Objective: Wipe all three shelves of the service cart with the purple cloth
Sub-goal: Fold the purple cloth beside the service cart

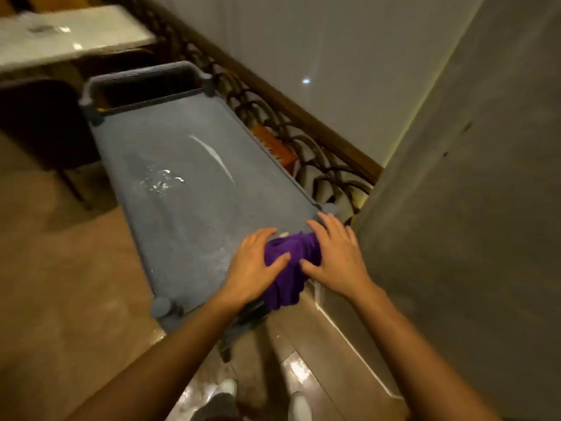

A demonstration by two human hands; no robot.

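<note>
The grey service cart's top shelf [188,165] stretches away from me, with wet patches and a white streak on it. A bunched purple cloth [288,275] lies at the shelf's near right end and hangs over its edge. My left hand [253,265] presses on the cloth's left side, thumb over the fabric. My right hand [337,256] lies flat on its right side, fingers spread toward the shelf's corner. The cart's two lower shelves are hidden beneath the top one.
The cart's handle [145,77] is at its far end. A dark chair [39,123] and a pale table [69,34] stand to the left. An ornate railing [288,129] runs along the cart's right, and a grey wall [470,208] is close on my right.
</note>
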